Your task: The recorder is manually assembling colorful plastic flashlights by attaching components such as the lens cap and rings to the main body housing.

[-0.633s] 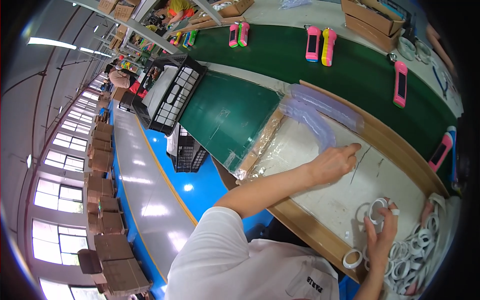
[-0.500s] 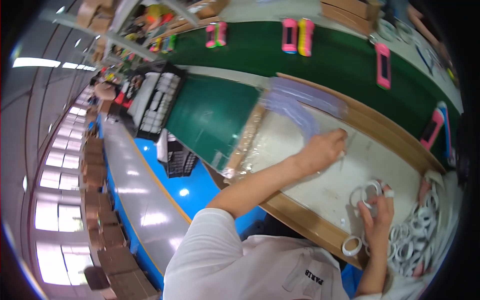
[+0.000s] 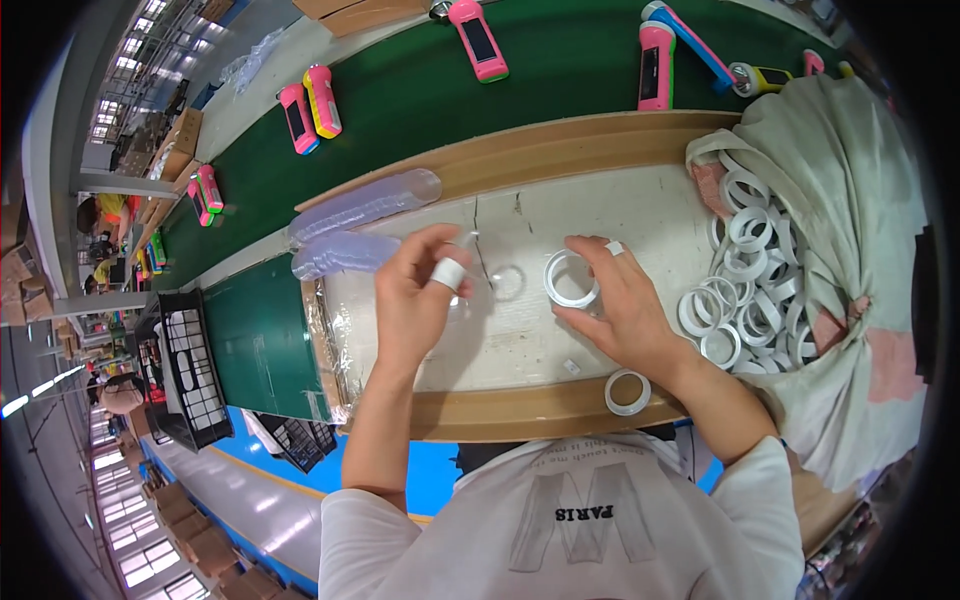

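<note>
My left hand [image 3: 415, 295] has white tape round its thumb and is pinched on a thin clear plastic piece [image 3: 466, 242], whose full shape is hard to make out. Opposite it, my right hand [image 3: 630, 310], taped on one finger, grips a white ring [image 3: 572, 279] between thumb and fingers, with the ring's opening facing up. Both hands are above a pale work board [image 3: 530, 350] with cardboard edging. To the left lie two stacks of nested clear, bluish plastic pieces, a far stack [image 3: 370, 203] and a near stack [image 3: 345, 257]. A single white ring [image 3: 627, 392] rests on the near cardboard edge.
At the right, a cloth sack [image 3: 830, 160] spills many loose white rings [image 3: 745, 265]. Beyond the board runs a green conveyor belt [image 3: 400, 110] carrying colourful flashlights [image 3: 478, 42]. A green surface [image 3: 260, 335] and a black crate [image 3: 190, 370] stand at left.
The view has swung to the right, bringing the whole sack into sight. My left hand has turned so its taped thumb shows. My right hand still holds a white ring.
</note>
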A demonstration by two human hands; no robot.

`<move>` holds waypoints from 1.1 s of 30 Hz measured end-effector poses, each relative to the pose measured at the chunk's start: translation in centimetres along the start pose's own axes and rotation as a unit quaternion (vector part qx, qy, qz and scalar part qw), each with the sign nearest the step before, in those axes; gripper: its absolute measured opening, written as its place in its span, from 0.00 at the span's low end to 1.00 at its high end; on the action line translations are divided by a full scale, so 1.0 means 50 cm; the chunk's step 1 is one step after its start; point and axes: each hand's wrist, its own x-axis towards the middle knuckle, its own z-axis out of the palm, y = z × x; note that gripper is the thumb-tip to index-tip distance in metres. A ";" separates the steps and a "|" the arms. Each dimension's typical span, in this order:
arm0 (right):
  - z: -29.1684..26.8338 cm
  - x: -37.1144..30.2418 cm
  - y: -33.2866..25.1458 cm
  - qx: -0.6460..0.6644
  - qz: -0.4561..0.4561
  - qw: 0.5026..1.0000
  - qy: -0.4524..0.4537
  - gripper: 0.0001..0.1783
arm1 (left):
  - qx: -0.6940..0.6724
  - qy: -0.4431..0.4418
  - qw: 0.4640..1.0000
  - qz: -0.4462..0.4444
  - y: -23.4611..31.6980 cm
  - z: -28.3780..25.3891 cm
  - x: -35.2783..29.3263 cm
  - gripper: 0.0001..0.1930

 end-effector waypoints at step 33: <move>-0.016 0.021 0.013 0.167 0.088 0.980 0.054 0.37 | 0.477 -0.022 0.841 0.254 0.021 0.125 0.412 0.20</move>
